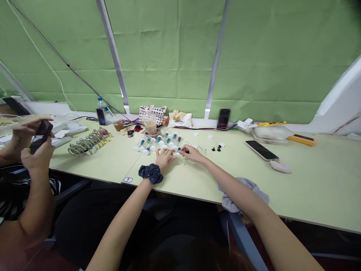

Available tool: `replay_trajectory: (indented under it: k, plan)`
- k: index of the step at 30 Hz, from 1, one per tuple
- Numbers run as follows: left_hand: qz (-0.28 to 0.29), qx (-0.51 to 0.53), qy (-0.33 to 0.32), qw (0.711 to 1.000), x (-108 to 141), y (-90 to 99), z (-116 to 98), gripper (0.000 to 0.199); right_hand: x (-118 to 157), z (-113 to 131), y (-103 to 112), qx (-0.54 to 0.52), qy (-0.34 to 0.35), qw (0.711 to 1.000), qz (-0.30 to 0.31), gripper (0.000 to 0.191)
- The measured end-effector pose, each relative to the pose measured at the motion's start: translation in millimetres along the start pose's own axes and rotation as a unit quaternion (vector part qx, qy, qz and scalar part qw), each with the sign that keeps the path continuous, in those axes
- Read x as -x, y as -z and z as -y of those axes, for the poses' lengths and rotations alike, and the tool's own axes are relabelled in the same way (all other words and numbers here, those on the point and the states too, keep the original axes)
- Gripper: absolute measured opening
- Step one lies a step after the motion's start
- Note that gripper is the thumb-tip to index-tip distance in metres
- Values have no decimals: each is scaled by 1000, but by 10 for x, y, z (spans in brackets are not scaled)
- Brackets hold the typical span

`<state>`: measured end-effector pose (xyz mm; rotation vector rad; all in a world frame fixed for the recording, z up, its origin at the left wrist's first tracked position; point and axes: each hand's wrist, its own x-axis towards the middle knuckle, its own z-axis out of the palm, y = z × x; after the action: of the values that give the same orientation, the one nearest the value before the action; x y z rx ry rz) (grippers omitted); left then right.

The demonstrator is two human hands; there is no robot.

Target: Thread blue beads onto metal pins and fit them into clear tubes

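Near the middle of the pale table, my left hand (164,159) rests with bent, spread fingers beside a small clear item whose shape is hard to make out. My right hand (193,153) is pinched at the right end of that item, on something small and dark. A dark blue scrunchie (151,173) is round my left wrist. Just behind my hands lies a group of clear tubes (160,143) with white caps and blue or green contents. Thin wires (202,150) lie right of my right hand, and small black parts (219,148) stand farther right.
A drink cup (150,125) stands behind the tubes. Ringed metal items (89,142) lie at left, near a person's hands holding a phone (42,135). Another phone (261,150) and an orange-handled tool (302,140) are at right. Grey cloth (245,192) hangs at the front edge.
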<state>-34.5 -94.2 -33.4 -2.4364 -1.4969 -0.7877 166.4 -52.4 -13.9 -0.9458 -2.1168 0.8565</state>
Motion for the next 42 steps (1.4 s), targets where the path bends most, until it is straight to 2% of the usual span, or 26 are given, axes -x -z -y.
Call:
replay_trajectory:
  k: [6,8,10,13,16,18,25,30,35,38,40,42]
  plan:
    - [-1,-25,-24,999,8,-23,-6,32,8,-18,-15,13,40,998,44,26]
    - [2,-24,-24,999,5,-14,-13,31,6,0,-38,32,59,998,14,26]
    - [1,-15,-13,1000,-4,-3,-13,31,0,31,-62,26,58,997,-42,28]
    - [-8,16,18,1000,-23,-1,11,31,-17,75,-80,-81,17,990,-110,34]
    - [-18,56,45,997,-38,-18,46,31,-38,93,-76,-220,2,967,-129,40]
    - [-17,88,55,994,-38,-25,61,32,-48,90,-71,-266,4,954,-138,44]
    - [-19,141,72,987,-15,-15,35,37,-48,76,-78,-289,25,940,-181,39]
    - [-23,142,93,985,-14,-13,28,39,2,162,-112,-192,68,971,-128,31]
    - [-27,137,89,986,-11,24,10,38,-1,206,-73,-87,77,989,-92,34]
    - [-27,132,81,988,-10,28,7,37,-40,94,60,25,13,994,-102,32]
    - [-28,123,75,989,-12,18,14,36,-54,-37,159,182,-81,975,-95,23]
    - [-30,109,67,991,-18,6,24,36,-53,-181,224,231,-130,961,-79,10]
